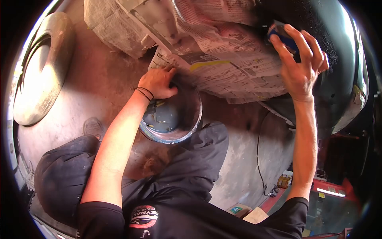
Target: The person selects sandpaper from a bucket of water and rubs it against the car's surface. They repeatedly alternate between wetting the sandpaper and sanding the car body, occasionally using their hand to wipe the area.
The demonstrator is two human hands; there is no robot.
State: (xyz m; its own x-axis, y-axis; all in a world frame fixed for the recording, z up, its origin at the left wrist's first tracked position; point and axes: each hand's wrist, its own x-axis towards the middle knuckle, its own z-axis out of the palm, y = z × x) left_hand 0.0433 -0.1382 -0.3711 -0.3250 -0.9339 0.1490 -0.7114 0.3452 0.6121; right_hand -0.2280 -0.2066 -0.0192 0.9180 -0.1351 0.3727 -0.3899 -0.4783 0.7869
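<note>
Tire sat on stained floor, far left of view. Thin black cable curved along floor, ending near yellow box, lower right.

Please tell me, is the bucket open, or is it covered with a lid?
Open. The bucket has no lid on it: its round rim and part of its inside are visible.

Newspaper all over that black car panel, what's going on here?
The person's right hand is holding a small blue block against the glossy black car panel, beside the taped-up newspaper. The left hand is down by the far rim of a bucket, near the paper's edge; whether it grips anything isn't clear.
</note>
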